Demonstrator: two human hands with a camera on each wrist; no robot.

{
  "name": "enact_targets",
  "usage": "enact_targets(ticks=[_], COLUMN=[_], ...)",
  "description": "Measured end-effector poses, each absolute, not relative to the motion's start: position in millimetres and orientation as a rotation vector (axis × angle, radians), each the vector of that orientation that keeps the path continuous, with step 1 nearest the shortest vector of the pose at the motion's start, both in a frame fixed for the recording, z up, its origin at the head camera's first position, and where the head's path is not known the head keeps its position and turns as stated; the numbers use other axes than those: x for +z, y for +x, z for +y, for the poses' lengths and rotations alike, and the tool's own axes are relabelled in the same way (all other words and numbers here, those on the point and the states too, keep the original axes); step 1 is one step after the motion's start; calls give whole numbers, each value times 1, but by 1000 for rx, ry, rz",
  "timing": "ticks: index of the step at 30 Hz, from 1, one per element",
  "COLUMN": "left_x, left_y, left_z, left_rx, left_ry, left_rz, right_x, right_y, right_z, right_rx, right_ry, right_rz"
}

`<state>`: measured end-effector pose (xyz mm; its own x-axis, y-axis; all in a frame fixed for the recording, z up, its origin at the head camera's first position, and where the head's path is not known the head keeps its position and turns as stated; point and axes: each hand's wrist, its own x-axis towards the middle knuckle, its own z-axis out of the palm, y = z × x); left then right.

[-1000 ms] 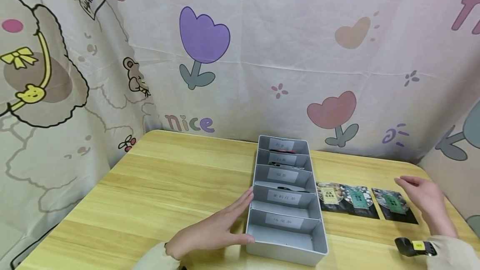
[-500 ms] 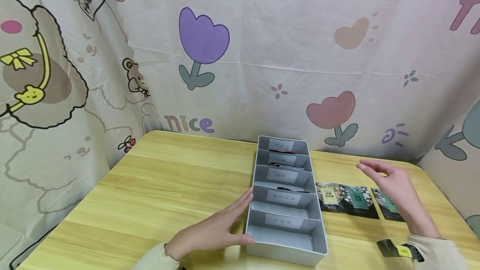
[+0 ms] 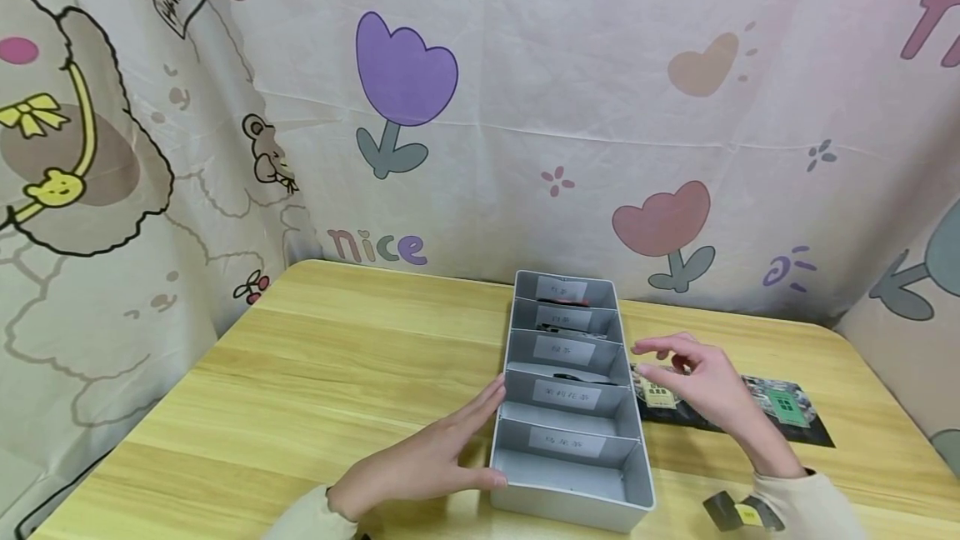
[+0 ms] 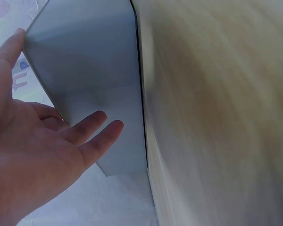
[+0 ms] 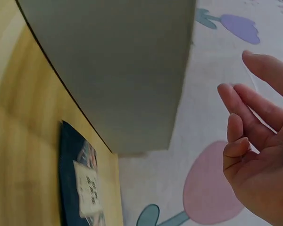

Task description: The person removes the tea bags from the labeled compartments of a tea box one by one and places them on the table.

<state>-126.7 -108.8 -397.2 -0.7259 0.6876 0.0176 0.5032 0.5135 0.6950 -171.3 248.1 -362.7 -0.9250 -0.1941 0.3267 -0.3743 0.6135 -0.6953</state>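
Note:
A long grey divided box [image 3: 572,510] with a paper label in each compartment stands on the table. My left hand [image 3: 423,461] lies along its left side, fingertips at the rim and thumb at the near corner; the left wrist view shows the fingers by the box wall [image 4: 99,61]. My right hand [image 3: 701,379] hovers just right of the box, holding nothing, thumb and forefinger apart. Beneath it lies a dark flat packet with a yellow label [image 3: 658,392]; the packet beside that one is mostly hidden by the hand. Another packet with a green label [image 3: 785,407] lies further right.
Thin flat items stand in the far compartments, among them a dark-edged one [image 3: 581,378] in the middle compartment. A printed cloth [image 3: 487,190] hangs behind the wooden table [image 3: 360,340]. A black strap with a yellow tag [image 3: 746,513] is on my right wrist.
My right hand has moved left from beside the rightmost packet to over the yellow-labelled one, its thumb and forefinger now further apart. The left hand and the box have stayed put.

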Motion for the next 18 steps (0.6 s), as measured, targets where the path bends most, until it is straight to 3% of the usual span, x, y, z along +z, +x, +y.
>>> enact_targets(ticks=[13, 18], left_x=[-398, -397], left_y=[-127, -127], left_z=[-109, -109], left_rx=[1022, 1024], left_ry=[1001, 1004], left_rz=[2489, 2489], right_x=[-374, -378], right_y=[-175, -178], right_z=[223, 217], right_rx=[1178, 1011], right_ry=[554, 715], right_rz=[-2680, -2661])
